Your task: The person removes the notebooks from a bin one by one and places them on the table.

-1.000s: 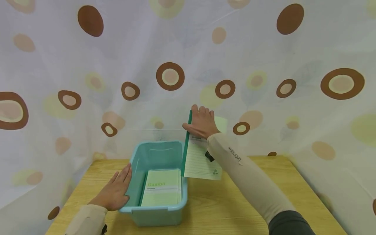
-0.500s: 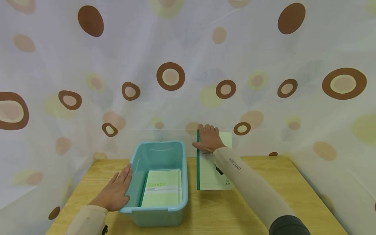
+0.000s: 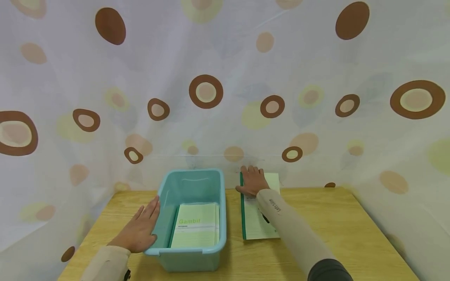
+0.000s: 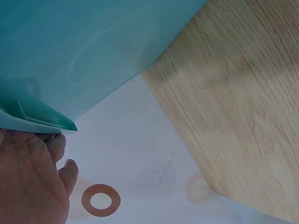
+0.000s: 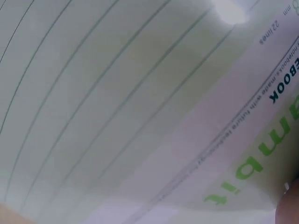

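Observation:
My right hand [image 3: 254, 182] grips a pale green notebook [image 3: 260, 222] with a dark green spine, near its far end, right of a light blue plastic bin [image 3: 225, 218]. The right wrist view shows the ruled cover of this notebook [image 5: 117, 93] close up, with a fingertip at the lower right corner. Whether its underside touches the table cannot be made out. My left hand [image 3: 138, 231] rests with extended fingers against the bin's left rim; the left wrist view has that hand [image 4: 30, 179] just under the rim. Inside the bin lie more notebooks [image 3: 195, 230], the top one marked "Gambit".
A wooden table [image 3: 316, 234] carries the bin and extends to the right of the held notebook. Behind and at both sides hangs a pale curtain [image 3: 225, 128] with brown and yellow spots.
My right hand has carried the notebook from above the bin's right edge rightward and down toward the table. The left hand stays at the bin's rim.

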`<state>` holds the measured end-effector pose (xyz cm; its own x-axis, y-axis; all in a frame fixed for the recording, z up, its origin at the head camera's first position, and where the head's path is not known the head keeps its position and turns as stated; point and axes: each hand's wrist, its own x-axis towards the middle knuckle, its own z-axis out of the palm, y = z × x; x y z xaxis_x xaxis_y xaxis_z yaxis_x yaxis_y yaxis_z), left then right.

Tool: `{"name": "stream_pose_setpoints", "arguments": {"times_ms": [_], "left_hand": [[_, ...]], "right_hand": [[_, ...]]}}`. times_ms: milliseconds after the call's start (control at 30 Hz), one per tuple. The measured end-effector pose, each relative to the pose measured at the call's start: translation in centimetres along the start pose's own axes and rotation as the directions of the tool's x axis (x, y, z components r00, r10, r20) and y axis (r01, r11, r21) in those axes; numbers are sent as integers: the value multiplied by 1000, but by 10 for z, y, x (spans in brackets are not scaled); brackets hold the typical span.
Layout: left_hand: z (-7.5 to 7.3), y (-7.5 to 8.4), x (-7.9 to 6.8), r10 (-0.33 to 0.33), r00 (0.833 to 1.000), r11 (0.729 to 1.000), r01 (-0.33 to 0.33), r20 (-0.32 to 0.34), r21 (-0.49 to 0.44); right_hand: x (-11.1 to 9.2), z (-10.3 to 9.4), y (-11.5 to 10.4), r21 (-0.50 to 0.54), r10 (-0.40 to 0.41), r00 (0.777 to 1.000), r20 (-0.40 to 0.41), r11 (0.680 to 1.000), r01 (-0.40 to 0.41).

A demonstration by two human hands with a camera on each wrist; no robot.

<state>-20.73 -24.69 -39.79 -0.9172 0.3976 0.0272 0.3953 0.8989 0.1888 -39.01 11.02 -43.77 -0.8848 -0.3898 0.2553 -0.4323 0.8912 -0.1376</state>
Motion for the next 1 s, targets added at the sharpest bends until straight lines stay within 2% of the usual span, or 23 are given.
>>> {"name": "stream_pose_setpoints", "arguments": {"times_ms": [300,500,700,1000], "left_hand": [[3,-2,1,4,1000,1000,-4,-13,22],[3,-3,1,-6,1000,1000,7,-5,22],[4,-3,1,1,1000,1000,-1,-3,18],[4,-4,1,6,1000,1000,-5,-16,18]], "right_hand": [[-4,31,9,49,69,994,84,996,-73],[-1,51,11,89,74,994,83,993,-81],[-1,61,16,112,57,995,87,992,-67],[2,67,15,138,64,987,147,987,-84]]}}
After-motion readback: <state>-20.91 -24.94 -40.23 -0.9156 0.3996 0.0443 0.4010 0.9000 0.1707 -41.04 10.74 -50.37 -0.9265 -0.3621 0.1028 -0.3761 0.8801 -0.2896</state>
